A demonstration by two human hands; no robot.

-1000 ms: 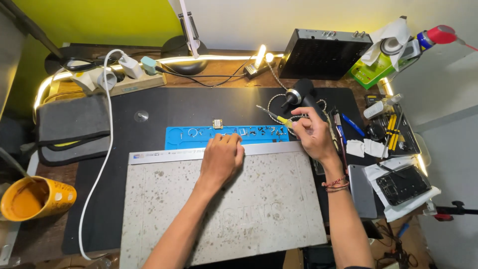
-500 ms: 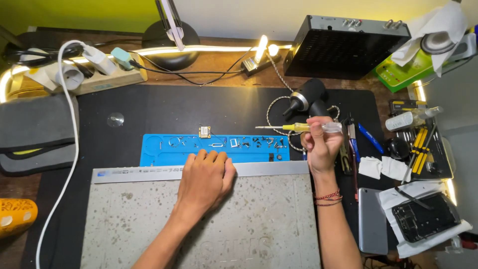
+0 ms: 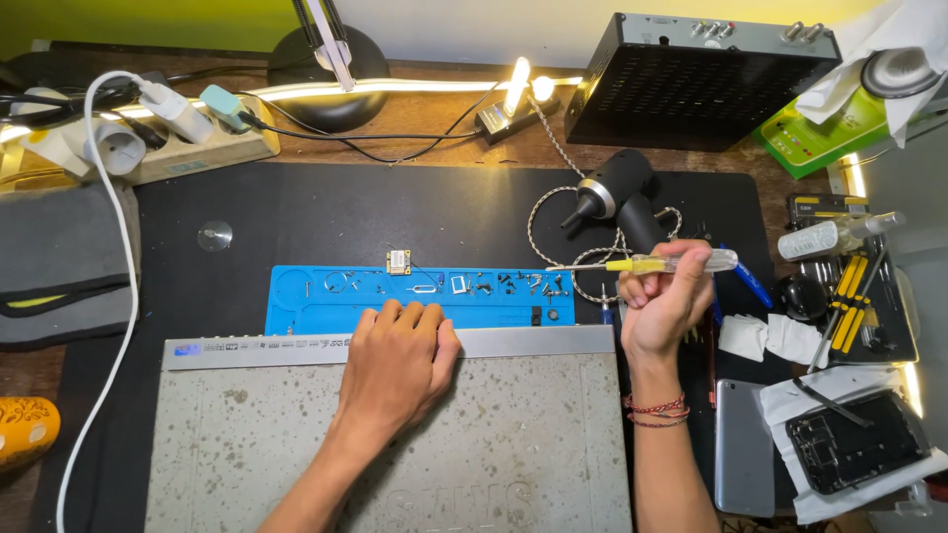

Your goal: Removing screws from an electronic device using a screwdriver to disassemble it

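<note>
1. We see the left hand (image 3: 397,357) at centre frame, lying palm down and loosely spread on the top edge of a speckled grey metal case (image 3: 395,444). It holds nothing, and its fingertips reach the lower edge of the blue parts tray (image 3: 415,296).
2. The right hand (image 3: 664,301), right of centre, is curled around a screwdriver (image 3: 642,265) with a yellow and clear handle. The tool lies level, its thin shaft pointing toward the left of the frame above the tray's right end. The fingers hide most of the handle.
3. The tray holds many tiny screws and clips, too small for us to tell apart. A small square gold-coloured part (image 3: 398,262) sits at its upper edge.
4. The case runs off the bottom of the frame, so we cannot see its full extent.
5. Just above the right hand, a black heat gun (image 3: 617,192) lies on the dark mat (image 3: 326,212), with a braided cord looped beside it.
6. At lower right, an opened phone (image 3: 854,441) rests on white paper, its insides hard to make out.
7. At the lower left edge, an orange cup (image 3: 25,426) is cut off by the frame.
</note>
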